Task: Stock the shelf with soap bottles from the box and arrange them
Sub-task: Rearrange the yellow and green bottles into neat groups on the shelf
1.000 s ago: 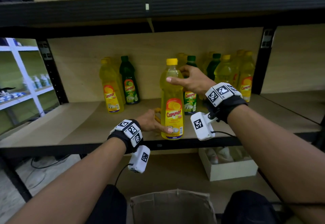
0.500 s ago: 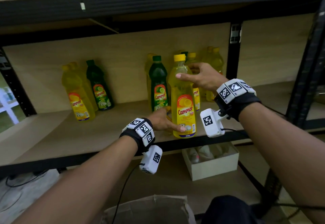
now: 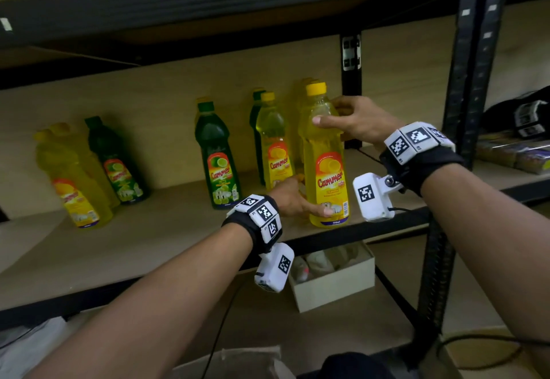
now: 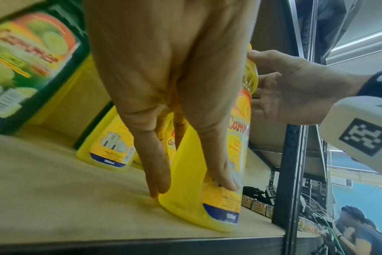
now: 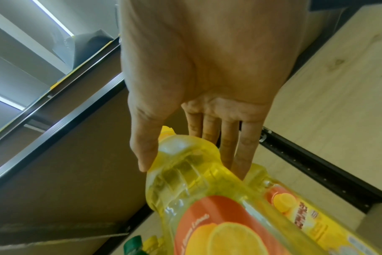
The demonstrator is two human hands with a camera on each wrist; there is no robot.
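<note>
Standing near shelf (image 3: 154, 238) edge, 1 full yellow lemon soap bottle (image 3: 326, 170), likely heavy, slick-walled: right hand (image 3: 357, 122) pinches shoulder, left hand (image 3: 293, 198) pinches base

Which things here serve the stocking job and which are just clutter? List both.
Job:
- held yellow bottle, gripped by left hand and right hand
- shelf
- green bottle and other bottles already stocked
- cardboard box

Lying about:
- white box below
- cables
</note>
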